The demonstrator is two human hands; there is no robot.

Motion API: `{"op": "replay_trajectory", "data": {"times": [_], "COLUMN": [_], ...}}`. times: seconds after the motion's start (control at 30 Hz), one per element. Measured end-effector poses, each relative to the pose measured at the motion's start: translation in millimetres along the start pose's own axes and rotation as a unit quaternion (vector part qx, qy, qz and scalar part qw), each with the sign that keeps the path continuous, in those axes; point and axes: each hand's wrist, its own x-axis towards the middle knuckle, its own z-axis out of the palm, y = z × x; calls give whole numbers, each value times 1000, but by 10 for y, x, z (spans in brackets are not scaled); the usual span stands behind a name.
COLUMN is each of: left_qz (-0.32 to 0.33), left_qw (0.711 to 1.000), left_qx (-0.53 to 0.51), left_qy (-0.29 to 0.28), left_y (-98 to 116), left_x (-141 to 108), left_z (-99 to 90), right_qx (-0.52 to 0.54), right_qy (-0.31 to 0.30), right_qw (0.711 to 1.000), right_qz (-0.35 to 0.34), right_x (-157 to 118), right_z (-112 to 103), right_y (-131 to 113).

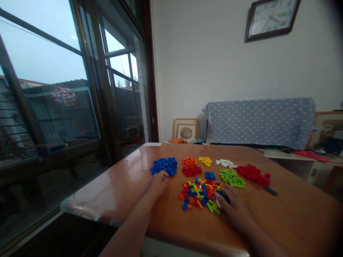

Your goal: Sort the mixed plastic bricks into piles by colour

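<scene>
My left hand (160,179) is at the near edge of the blue brick pile (164,165), its fingers curled together; what they hold, if anything, is hidden. My right hand (230,200) rests with fingers apart at the right side of a mixed pile of coloured bricks (199,191). Behind the mixed pile lie a red pile (191,171), an orange pile (189,161), a yellow pile (205,161) and a small blue group (209,175). Green bricks (232,178), white pieces (225,163) and larger red pieces (253,174) lie farther right.
The piles lie on a glossy brown table (128,178). A dark blue piece (270,191) is at the right. Beyond the table are a cloth-covered object (259,123) and a framed picture (185,132). Large windows stand at the left, and a clock (273,19) hangs above.
</scene>
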Motion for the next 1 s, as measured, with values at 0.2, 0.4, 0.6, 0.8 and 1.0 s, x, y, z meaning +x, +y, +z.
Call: {"op": "replay_trajectory", "data": {"times": [0.2, 0.4, 0.6, 0.8, 1.0], "left_qz": [97, 135, 119, 99, 84], "left_qw": [976, 960, 968, 969, 974], "left_qx": [-79, -19, 59, 99, 102], "left_qy": [-179, -244, -213, -203, -183], "left_y": [241, 558, 749, 838, 887], "left_x": [-202, -433, -471, -454, -469], "left_z": [68, -56, -99, -62, -34], "right_qx": [4, 13, 23, 19, 10], "right_qy": [4, 11, 18, 2, -5], "right_qw": [1000, 1000, 1000, 1000, 1000], "right_qz": [-2, -7, 2, 5, 13], "right_x": [7, 8, 1, 1, 19], "right_z": [26, 18, 11, -8, 29], "right_y": [27, 31, 8, -25, 38]}}
